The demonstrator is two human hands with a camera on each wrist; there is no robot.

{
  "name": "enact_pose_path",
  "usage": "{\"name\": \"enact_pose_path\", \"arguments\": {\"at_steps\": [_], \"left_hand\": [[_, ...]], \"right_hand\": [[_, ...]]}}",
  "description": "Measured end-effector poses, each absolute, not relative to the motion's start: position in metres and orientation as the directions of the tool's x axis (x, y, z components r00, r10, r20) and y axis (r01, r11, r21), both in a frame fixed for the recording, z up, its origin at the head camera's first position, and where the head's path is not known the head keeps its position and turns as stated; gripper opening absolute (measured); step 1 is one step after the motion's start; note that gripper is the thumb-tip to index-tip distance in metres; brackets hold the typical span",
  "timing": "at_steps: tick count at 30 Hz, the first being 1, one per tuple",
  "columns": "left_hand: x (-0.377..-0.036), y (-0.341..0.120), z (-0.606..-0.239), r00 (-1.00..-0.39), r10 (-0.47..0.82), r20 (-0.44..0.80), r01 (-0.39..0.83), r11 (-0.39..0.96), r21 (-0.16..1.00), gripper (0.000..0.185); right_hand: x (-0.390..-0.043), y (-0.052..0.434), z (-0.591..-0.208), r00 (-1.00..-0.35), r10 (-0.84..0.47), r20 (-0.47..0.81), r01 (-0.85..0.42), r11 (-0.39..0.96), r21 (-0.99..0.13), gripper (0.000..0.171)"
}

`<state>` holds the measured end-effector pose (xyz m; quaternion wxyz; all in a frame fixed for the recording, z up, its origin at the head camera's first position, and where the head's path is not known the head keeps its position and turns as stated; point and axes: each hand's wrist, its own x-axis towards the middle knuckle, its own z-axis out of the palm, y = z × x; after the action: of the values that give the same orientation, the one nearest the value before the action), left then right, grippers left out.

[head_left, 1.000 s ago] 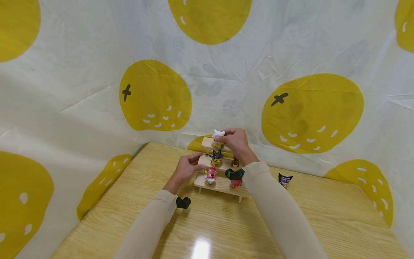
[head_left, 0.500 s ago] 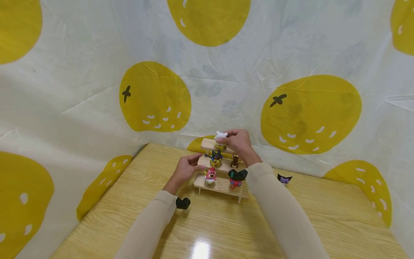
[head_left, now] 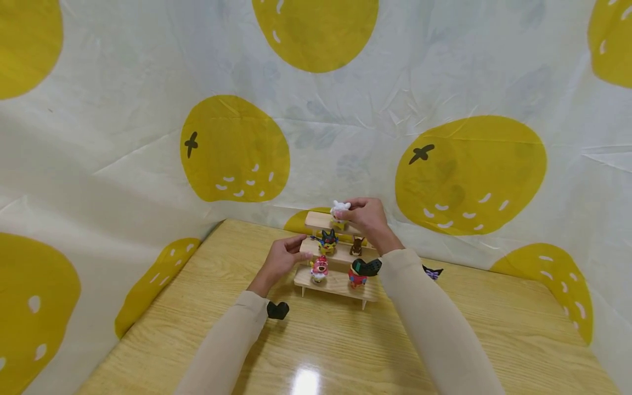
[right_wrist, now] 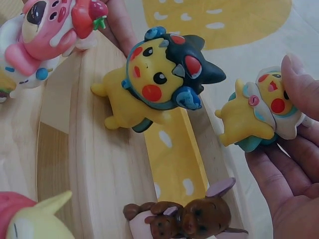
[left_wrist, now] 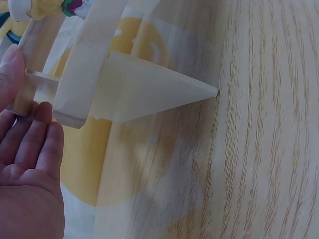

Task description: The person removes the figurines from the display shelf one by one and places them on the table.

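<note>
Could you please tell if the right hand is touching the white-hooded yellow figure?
Touching. In the right wrist view, the right hand has its thumb on the white hood of the yellow figure.

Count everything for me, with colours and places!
Table: one, light wood, underneath
Fruit-patterned backdrop: one, white and yellow, behind
Wooden stand: one, pale wood, on table
White-hooded figure: one, yellow and white, top tier
Dark-hooded figure: one, yellow and black, middle tier
Big-eared figure: one, brown, middle tier
Bear: one, pink, bottom tier
Red-clothed figure: one, mostly red, bottom tier
Pointy-eared figure: one, black and purple, right of stand
Wrist cameras: two, black, at wrists
Sleeves: two, beige, both arms
Left hand: one, gripping stand
Right hand: one, gripping white-hooded figure
</note>
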<state>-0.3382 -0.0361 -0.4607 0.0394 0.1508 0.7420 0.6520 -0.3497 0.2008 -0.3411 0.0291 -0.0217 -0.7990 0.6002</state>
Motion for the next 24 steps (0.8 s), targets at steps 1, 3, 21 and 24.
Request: {"name": "enact_pose_path", "arguments": {"at_steps": [1, 3, 21, 24], "left_hand": [[-0.338, -0.036, -0.461, -0.951, 0.276, 0.138, 0.173, 0.108, 0.979, 0.063], [-0.338, -0.036, -0.461, -0.951, 0.277, 0.139, 0.175, 0.11, 0.978, 0.063], [-0.337, -0.036, -0.46, -0.956, 0.264, 0.125, 0.158, 0.11, 0.981, 0.061], [-0.337, -0.037, -0.46, -0.957, 0.263, 0.123, 0.157, 0.114, 0.981, 0.061]], "right_hand": [[-0.35, 0.201, -0.341, -0.997, 0.071, 0.021, -0.001, 0.274, -0.962, 0.038], [-0.35, 0.202, -0.341, -0.997, 0.071, 0.021, -0.002, 0.262, -0.965, 0.037], [-0.341, 0.217, -0.339, -0.997, 0.079, 0.028, -0.002, 0.304, -0.953, 0.04], [-0.34, 0.218, -0.339, -0.997, 0.078, 0.03, -0.004, 0.31, -0.951, 0.04]]}}
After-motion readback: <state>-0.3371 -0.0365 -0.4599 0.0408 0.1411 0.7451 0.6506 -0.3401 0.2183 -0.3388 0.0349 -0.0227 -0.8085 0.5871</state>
